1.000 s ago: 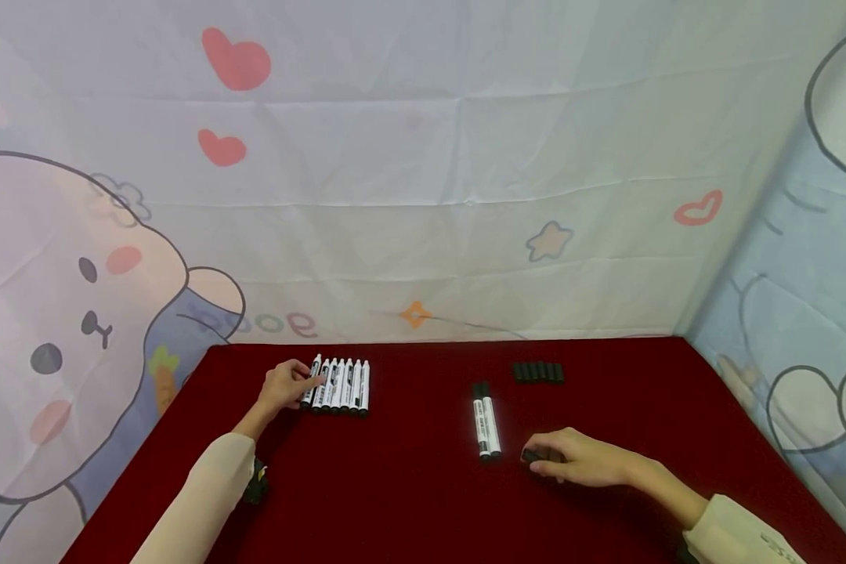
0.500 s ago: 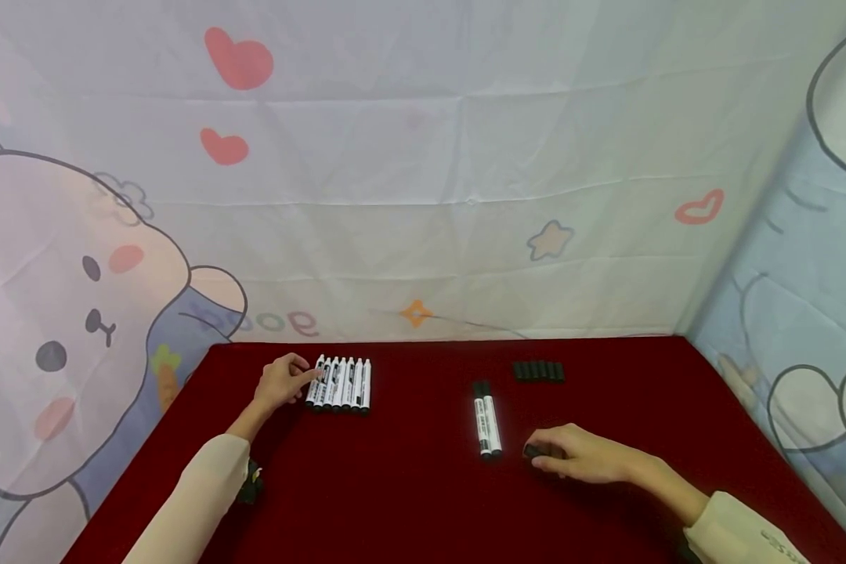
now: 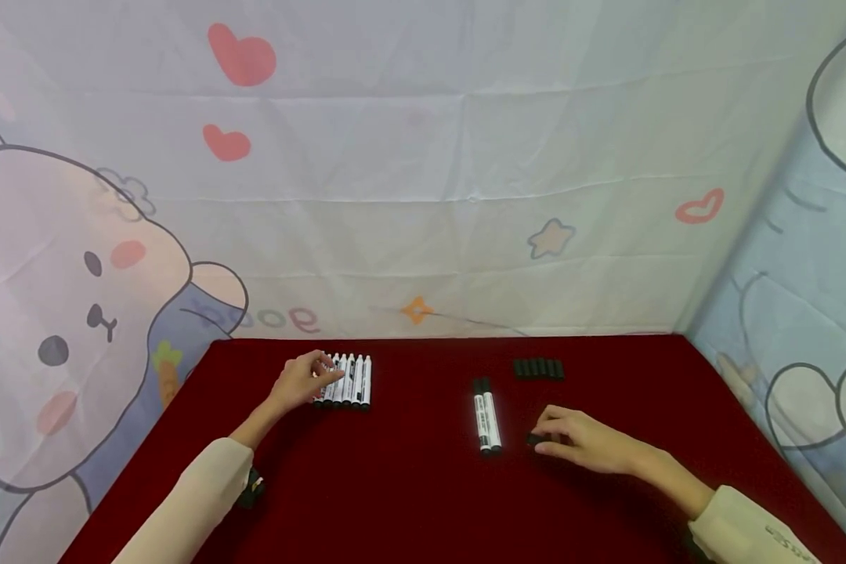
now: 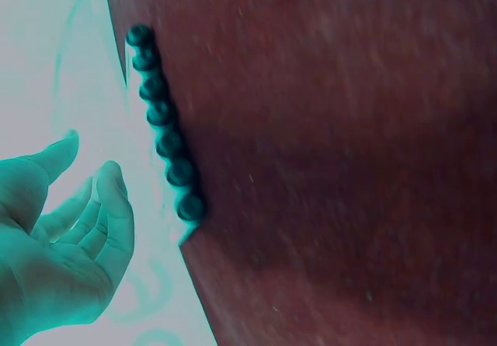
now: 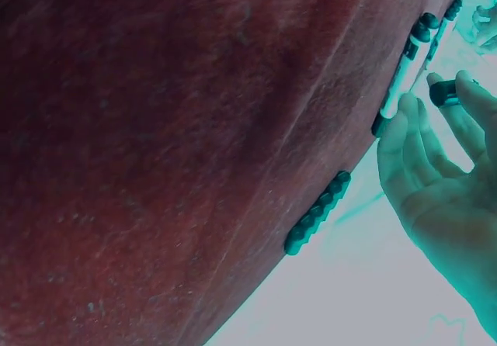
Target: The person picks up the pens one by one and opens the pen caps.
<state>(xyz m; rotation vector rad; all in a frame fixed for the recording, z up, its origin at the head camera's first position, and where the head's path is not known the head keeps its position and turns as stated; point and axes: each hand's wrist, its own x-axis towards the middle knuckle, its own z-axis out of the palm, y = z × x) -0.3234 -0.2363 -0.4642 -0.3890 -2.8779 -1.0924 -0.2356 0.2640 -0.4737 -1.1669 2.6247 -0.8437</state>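
Observation:
Several white markers with black ends lie side by side in a row (image 3: pixel 348 381) at the back left of the red table (image 3: pixel 402 493); their round ends (image 4: pixel 167 133) show in the left wrist view. My left hand (image 3: pixel 319 374) reaches over the row's left end with fingers relaxed and holds nothing (image 4: pixel 89 206). Two capped markers (image 3: pixel 486 415) lie mid-table. Just right of them my right hand (image 3: pixel 544 439) pinches a small black cap (image 3: pixel 533 439), also seen as a dark cap (image 5: pixel 444 91) between my fingers.
A short row of loose black caps (image 3: pixel 538 370) lies at the back right, and shows as a dark strip (image 5: pixel 317 212) in the right wrist view. Cartoon-print cloth walls (image 3: pixel 423 196) close in the table at the back and both sides.
My left hand has slid right and now covers the left end of the marker row. My right hand has moved a little away from me with the cap.

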